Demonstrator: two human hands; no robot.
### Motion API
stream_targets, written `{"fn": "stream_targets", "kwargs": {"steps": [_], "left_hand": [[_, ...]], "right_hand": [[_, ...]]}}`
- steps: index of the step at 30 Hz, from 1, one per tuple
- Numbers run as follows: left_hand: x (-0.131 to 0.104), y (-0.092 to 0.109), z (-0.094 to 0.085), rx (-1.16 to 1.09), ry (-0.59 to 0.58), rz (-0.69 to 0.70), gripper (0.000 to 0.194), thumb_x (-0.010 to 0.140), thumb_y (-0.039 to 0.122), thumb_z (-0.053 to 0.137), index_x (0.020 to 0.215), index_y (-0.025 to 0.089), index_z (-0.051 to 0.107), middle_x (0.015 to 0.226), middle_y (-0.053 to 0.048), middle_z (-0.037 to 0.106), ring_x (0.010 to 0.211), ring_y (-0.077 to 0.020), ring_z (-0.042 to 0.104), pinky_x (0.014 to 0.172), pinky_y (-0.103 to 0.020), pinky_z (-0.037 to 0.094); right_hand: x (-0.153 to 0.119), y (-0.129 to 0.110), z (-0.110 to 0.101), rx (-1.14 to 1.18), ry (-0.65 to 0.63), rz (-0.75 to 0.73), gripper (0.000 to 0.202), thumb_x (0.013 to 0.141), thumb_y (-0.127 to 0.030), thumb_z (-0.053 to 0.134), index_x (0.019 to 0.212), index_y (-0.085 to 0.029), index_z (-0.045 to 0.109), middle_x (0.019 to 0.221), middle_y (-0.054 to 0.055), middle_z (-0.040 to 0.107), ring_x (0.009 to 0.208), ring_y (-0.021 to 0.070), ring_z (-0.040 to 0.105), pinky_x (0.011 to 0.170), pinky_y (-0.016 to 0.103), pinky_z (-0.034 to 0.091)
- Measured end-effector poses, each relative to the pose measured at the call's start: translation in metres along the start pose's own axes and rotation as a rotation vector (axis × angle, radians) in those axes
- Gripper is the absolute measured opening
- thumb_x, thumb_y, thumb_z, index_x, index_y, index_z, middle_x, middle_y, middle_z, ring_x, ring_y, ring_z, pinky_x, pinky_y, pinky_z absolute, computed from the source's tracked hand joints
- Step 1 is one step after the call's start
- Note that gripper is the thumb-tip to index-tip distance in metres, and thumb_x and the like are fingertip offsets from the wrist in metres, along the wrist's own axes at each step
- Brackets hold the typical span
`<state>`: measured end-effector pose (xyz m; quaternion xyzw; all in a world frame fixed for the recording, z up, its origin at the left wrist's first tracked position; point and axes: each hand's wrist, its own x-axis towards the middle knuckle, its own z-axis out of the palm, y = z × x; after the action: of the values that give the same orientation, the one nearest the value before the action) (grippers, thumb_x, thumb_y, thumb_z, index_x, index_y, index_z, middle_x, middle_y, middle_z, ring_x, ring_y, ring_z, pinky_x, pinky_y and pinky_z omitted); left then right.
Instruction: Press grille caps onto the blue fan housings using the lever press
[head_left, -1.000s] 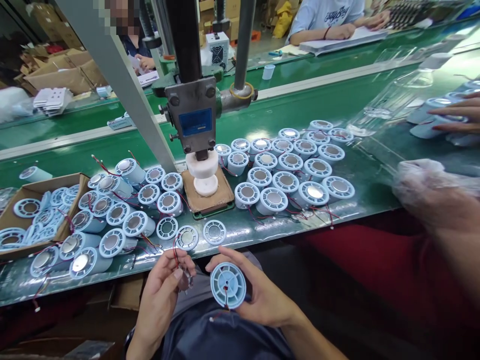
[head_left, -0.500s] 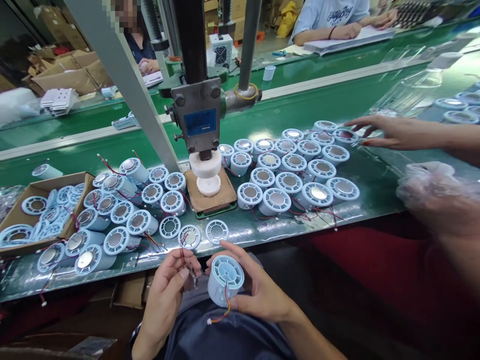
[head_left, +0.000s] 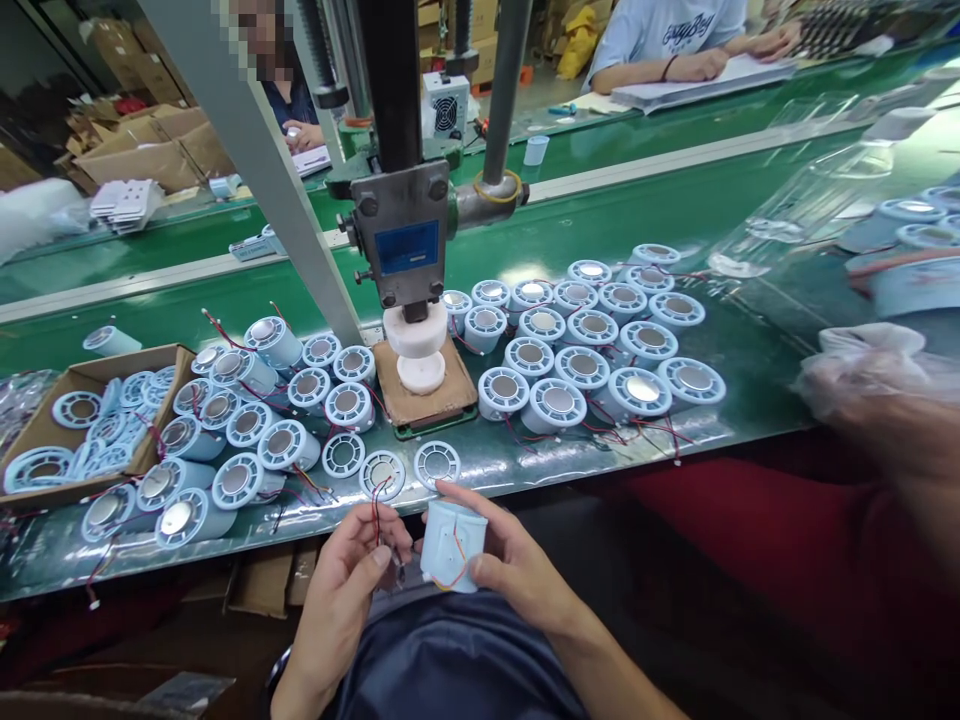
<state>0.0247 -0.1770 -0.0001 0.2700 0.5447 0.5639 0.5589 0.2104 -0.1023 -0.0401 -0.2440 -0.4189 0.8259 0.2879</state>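
Observation:
In front of my lap, my right hand (head_left: 521,575) is wrapped round a light-blue plastic cup-shaped housing (head_left: 452,545). A thin red and yellow wire runs down the housing's side. My left hand (head_left: 341,585) is pinched on red and black wires (head_left: 377,500); a small shiny piece shows blurred under the fingertips, its kind unclear. The two hands are close together but apart. Just beyond them, along the bench edge, lie flat blue slotted rings, among them one ring (head_left: 437,465) near my right forefinger and another ring (head_left: 382,476) behind my left fingers.
A press (head_left: 401,235) with white round pads stands over a brown board (head_left: 394,405). Assembled blue units (head_left: 555,403) crowd both its sides. At left is a carton (head_left: 169,395) of rings. A co-worker's blurred hand (head_left: 892,430) is at right; other people sit across the bench.
My right hand has tipped the housing, so its side shows instead of its slotted end. My left hand has moved slightly right. At right, the co-worker's reaching arm has drawn back from the units.

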Motion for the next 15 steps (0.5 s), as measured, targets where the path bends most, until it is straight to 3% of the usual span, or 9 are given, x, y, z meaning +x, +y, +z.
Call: {"fn": "stream_targets", "kwargs": {"steps": [5, 8, 12, 15], "left_hand": [[-0.001, -0.002, -0.002, 0.036, -0.028, -0.015, 0.031, 0.083, 0.04, 0.075, 0.102, 0.018, 0.066, 0.087, -0.005, 0.064, 0.076, -0.0156, 0.057, 0.064, -0.023, 0.045], [-0.002, -0.004, -0.003, 0.05, -0.066, -0.034, 0.032, 0.082, 0.04, 0.075, 0.104, 0.018, 0.065, 0.089, -0.006, 0.064, 0.078, -0.0156, 0.058, 0.065, -0.022, 0.046], [-0.003, -0.005, -0.002, 0.055, -0.107, -0.013, 0.039, 0.076, 0.04, 0.082, 0.105, 0.019, 0.065, 0.094, -0.006, 0.065, 0.086, -0.0171, 0.06, 0.076, -0.024, 0.049], [-0.003, -0.005, -0.001, 0.052, -0.123, 0.009, 0.045, 0.07, 0.04, 0.086, 0.104, 0.018, 0.065, 0.091, -0.005, 0.064, 0.083, -0.0168, 0.06, 0.074, -0.023, 0.048]], "right_hand": [[-0.008, -0.001, 0.003, -0.189, 0.064, -0.05, 0.095, 0.065, -0.052, 0.087, 0.147, -0.025, 0.048, 0.13, 0.01, 0.06, 0.115, 0.0216, 0.061, 0.105, 0.033, 0.047], [-0.013, -0.003, 0.005, -0.326, 0.068, -0.102, 0.094, 0.064, -0.055, 0.086, 0.145, -0.025, 0.051, 0.136, 0.012, 0.057, 0.121, 0.025, 0.059, 0.112, 0.039, 0.042], [-0.018, -0.004, 0.008, -0.452, 0.102, -0.151, 0.095, 0.059, -0.057, 0.088, 0.142, -0.024, 0.054, 0.136, 0.013, 0.058, 0.122, 0.0274, 0.059, 0.114, 0.043, 0.041], [-0.021, -0.004, 0.01, -0.514, 0.116, -0.185, 0.098, 0.058, -0.056, 0.089, 0.143, -0.025, 0.053, 0.131, 0.013, 0.06, 0.119, 0.0269, 0.061, 0.112, 0.042, 0.044]]}}
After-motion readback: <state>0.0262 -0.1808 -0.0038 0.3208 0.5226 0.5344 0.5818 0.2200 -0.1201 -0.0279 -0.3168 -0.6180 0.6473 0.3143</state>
